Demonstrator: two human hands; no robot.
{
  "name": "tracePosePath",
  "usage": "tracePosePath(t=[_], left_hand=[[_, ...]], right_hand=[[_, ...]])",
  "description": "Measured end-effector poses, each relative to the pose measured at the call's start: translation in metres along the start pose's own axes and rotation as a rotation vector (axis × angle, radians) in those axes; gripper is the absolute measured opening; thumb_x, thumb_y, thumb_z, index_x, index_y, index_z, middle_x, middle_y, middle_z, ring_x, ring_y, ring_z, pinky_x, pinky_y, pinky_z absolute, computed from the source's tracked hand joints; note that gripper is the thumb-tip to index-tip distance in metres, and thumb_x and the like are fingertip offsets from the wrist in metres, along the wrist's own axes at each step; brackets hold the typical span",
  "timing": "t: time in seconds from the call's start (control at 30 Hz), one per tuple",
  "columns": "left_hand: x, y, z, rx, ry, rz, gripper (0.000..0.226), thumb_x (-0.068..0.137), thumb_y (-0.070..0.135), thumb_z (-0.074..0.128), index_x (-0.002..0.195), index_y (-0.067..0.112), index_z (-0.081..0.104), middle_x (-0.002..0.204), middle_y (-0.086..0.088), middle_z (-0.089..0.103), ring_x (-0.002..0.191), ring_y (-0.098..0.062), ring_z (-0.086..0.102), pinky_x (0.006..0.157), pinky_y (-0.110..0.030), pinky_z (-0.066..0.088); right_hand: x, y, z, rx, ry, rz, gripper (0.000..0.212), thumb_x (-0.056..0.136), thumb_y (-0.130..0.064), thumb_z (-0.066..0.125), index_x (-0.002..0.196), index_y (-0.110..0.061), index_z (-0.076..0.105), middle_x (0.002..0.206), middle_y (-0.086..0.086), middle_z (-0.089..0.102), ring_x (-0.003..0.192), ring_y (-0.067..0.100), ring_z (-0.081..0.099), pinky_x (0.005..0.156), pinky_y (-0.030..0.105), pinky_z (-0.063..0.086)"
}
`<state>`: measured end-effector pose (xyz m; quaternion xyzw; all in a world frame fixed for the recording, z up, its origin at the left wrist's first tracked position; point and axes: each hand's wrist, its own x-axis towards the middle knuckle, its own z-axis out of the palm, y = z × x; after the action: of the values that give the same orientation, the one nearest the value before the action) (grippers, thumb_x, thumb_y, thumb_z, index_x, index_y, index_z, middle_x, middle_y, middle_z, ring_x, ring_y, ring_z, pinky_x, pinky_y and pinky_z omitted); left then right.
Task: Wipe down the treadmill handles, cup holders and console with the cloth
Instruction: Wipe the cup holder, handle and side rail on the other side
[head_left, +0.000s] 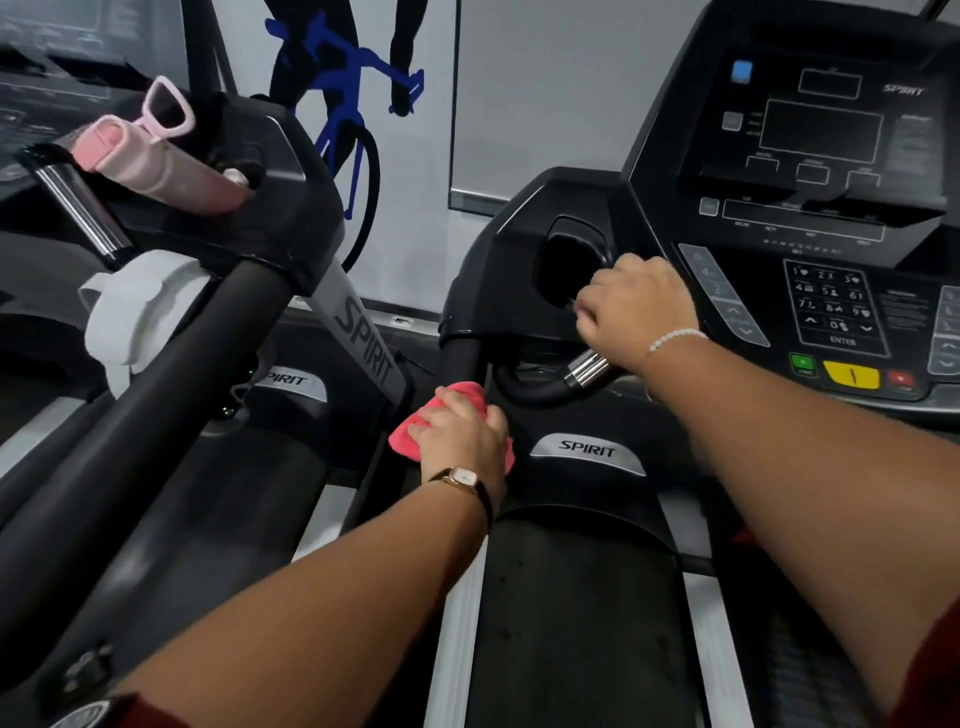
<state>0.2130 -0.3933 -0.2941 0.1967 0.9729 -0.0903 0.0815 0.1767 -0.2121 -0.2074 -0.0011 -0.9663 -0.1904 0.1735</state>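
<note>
On the neighbouring treadmill at far left, a pink bottle (166, 169) lies in a cup holder beside a white cap (140, 312). The left hand (462, 434) curls tightly round a bunched coral-pink cloth (402, 434), pressing it on the black side handle (460, 358); most of the cloth is hidden under the fingers. The right hand (639, 309) is fisted on the chrome-ended grip (587, 369) beside 1 dark cup holder (569, 265). The console (831, 156) is blurred and cut off at the right.
</note>
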Motion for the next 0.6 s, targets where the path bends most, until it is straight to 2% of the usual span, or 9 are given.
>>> tracePosePath(t=[0.07,0.13,0.2,0.23,0.3,0.37,0.43,0.5,0.6], left_hand=[[-0.003,-0.01,-0.005,-0.176,-0.039,0.037,0.086,0.078,0.046,0.062,0.146,0.031,0.01,0.149,-0.033,0.006,0.134,-0.051,0.019,0.108,-0.057,0.024],[-0.001,-0.026,-0.013,-0.628,-0.033,0.04,0.088,0.073,0.044,0.064,0.144,0.035,0.013,0.147,-0.021,0.027,0.132,-0.039,0.03,0.109,-0.047,0.026],[0.001,-0.049,-0.021,-1.295,-0.098,0.027,0.081,0.074,0.02,0.064,0.142,0.025,0.021,0.114,-0.008,0.055,0.098,-0.025,0.056,0.089,-0.035,0.045],[0.001,-0.062,-0.021,-1.579,-0.129,-0.001,0.075,0.076,0.009,0.061,0.141,0.02,0.025,0.098,-0.005,0.058,0.078,-0.019,0.058,0.074,-0.031,0.049],[0.001,-0.089,-0.014,-1.761,-0.085,-0.033,0.056,0.084,-0.001,0.053,0.134,0.015,0.035,0.098,-0.008,0.059,0.07,-0.014,0.057,0.06,-0.023,0.049],[-0.001,-0.122,0.002,-1.369,0.037,0.025,0.054,0.079,0.004,0.053,0.129,0.019,0.04,0.127,-0.011,0.053,0.104,-0.022,0.058,0.084,-0.027,0.048],[-0.004,-0.16,0.022,-0.568,0.157,0.103,0.059,0.078,0.01,0.052,0.133,0.028,0.04,0.143,-0.002,0.042,0.132,-0.023,0.038,0.11,-0.042,0.027],[-0.01,-0.197,0.035,-0.077,0.156,0.167,0.059,0.082,0.014,0.047,0.136,0.036,0.037,0.151,0.009,0.028,0.144,-0.017,0.015,0.115,-0.049,0.004],[-0.017,-0.237,0.053,0.222,0.018,0.192,0.054,0.089,0.021,0.038,0.139,0.04,0.031,0.154,0.015,0.019,0.146,-0.014,0.001,0.114,-0.048,-0.006]], right_hand=[[-0.018,-0.018,0.005,0.289,0.104,0.004,0.024,0.08,-0.025,0.05,0.087,-0.021,0.072,0.089,0.003,0.066,0.091,0.03,0.054,0.08,0.039,0.044],[-0.042,-0.056,0.012,0.651,0.027,0.1,0.024,0.081,-0.019,0.05,0.09,-0.016,0.072,0.093,0.008,0.067,0.092,0.033,0.058,0.085,0.041,0.047],[-0.062,-0.101,0.017,1.004,-0.17,0.357,0.023,0.089,-0.015,0.051,0.106,-0.012,0.067,0.108,0.011,0.065,0.104,0.029,0.058,0.094,0.038,0.044],[-0.069,-0.124,0.018,1.139,-0.267,0.473,0.026,0.092,-0.017,0.052,0.115,-0.011,0.062,0.117,0.012,0.062,0.111,0.028,0.056,0.098,0.036,0.042],[-0.075,-0.157,0.012,1.296,-0.36,0.624,0.042,0.093,-0.026,0.053,0.132,-0.011,0.047,0.135,0.014,0.049,0.122,0.027,0.049,0.104,0.032,0.037],[-0.069,-0.173,0.002,1.323,-0.356,0.711,0.06,0.091,-0.035,0.056,0.142,-0.014,0.032,0.144,0.012,0.035,0.124,0.028,0.046,0.102,0.029,0.034],[-0.06,-0.18,-0.005,1.254,-0.417,0.725,0.076,0.087,-0.044,0.06,0.147,-0.021,0.02,0.146,0.012,0.027,0.121,0.032,0.047,0.099,0.03,0.036],[-0.056,-0.184,-0.008,1.155,-0.485,0.709,0.086,0.081,-0.049,0.065,0.147,-0.026,0.015,0.143,0.013,0.028,0.116,0.034,0.051,0.095,0.031,0.039],[-0.056,-0.189,-0.005,1.024,-0.458,0.674,0.088,0.08,-0.043,0.067,0.147,-0.025,0.014,0.135,0.014,0.032,0.107,0.035,0.056,0.09,0.032,0.042]])
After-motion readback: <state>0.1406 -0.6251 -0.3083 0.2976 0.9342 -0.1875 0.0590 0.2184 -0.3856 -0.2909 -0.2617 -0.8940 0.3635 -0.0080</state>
